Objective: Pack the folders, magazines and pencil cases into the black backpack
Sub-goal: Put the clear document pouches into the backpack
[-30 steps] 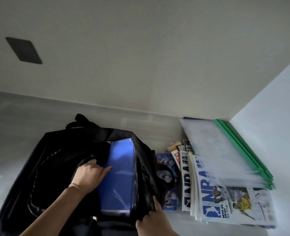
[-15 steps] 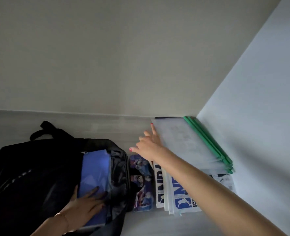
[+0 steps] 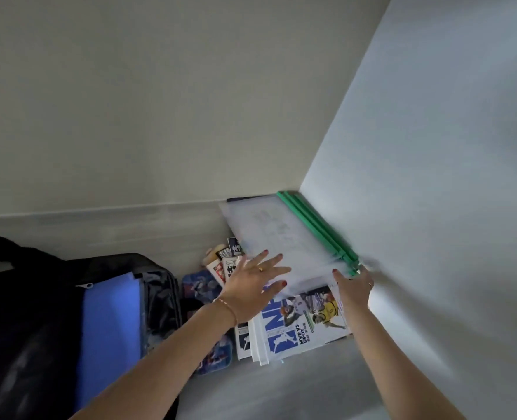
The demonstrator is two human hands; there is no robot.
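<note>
Now I have both hands off the black backpack (image 3: 32, 322): left hand (image 3: 251, 286) spread flat, right hand (image 3: 352, 287) gripping the clear folder (image 3: 281, 234) atop the magazines (image 3: 299, 325), next for packing.

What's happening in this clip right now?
A person is packing a black fabric backpack, which already holds a blue plastic folder. Both hands reach to a stack of translucent zip folders with green edges lying on basketball magazines. The left hand is spread flat over the stack; the right hand grips its near corner.
</note>
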